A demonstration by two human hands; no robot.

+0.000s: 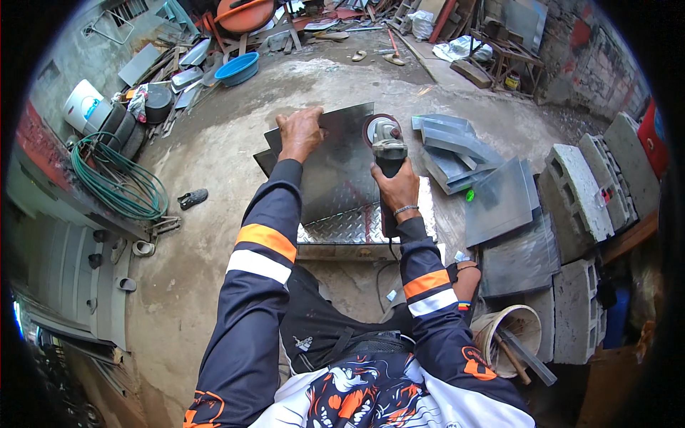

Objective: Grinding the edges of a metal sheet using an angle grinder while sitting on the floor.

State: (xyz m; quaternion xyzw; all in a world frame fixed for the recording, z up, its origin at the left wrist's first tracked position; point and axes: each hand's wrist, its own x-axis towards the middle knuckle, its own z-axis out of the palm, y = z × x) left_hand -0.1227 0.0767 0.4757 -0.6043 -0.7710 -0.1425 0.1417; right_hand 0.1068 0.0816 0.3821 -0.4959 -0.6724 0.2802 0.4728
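Observation:
My left hand (301, 134) is closed over the far left edge of a dark flat metal sheet (341, 165), its fingers bent round the rim. Under that sheet, the corner of another dark sheet (265, 161) sticks out at the left. Both rest on a shiny diamond-pattern metal plate (342, 227) in front of me. In my right hand (397, 187) is an angle grinder (389, 143), gripped by its body. Its round disc (376, 128) sits at the right edge of the sheet; whether it touches or spins I cannot tell.
Bent metal pieces (460, 150) and flat sheets (499, 200) lie at the right, beside concrete blocks (576, 192). A bucket (519, 321) holding tools stands near my right knee. Left are a coiled green hose (118, 178) and a black shoe (193, 198); a blue basin (237, 69) is farther off.

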